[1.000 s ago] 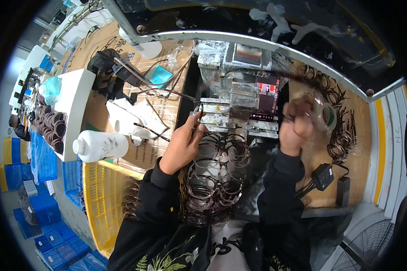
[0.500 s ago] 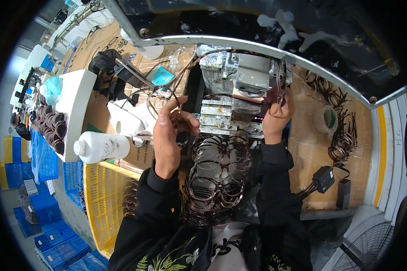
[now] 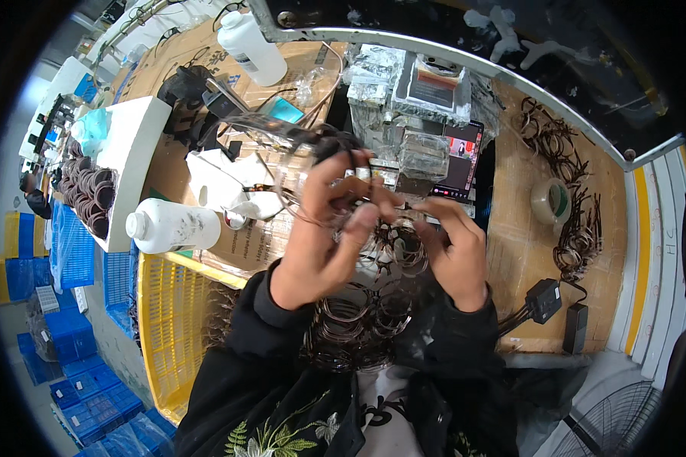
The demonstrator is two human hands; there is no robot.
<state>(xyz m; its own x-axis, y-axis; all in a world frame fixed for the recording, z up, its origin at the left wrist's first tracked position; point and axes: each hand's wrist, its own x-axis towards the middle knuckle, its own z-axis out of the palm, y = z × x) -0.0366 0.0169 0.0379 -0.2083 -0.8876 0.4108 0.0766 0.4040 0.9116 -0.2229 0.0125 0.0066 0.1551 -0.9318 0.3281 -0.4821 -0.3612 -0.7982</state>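
My left hand (image 3: 329, 225) and my right hand (image 3: 451, 247) are raised close together over the bench and both pinch a thin dark glasses frame (image 3: 358, 199) between the fingertips. The left fingers close on its left part, the right fingers on a thin arm at its right. Beneath the hands lies a heap of dark glasses frames (image 3: 362, 320) against my black jacket. Behind the hands stand small clear plastic packets (image 3: 427, 152) and a phone (image 3: 465, 164) with a lit screen.
A white plastic bottle (image 3: 171, 226) lies on its side at the left, another white bottle (image 3: 251, 49) at the top. A yellow crate (image 3: 171, 320) is at lower left. A tape roll (image 3: 550, 202), more dark frames (image 3: 575, 228) and a black power adapter (image 3: 543, 299) lie right.
Both hands have come back from the packets at the rear and risen toward me, meeting over the heap with a frame held between them.
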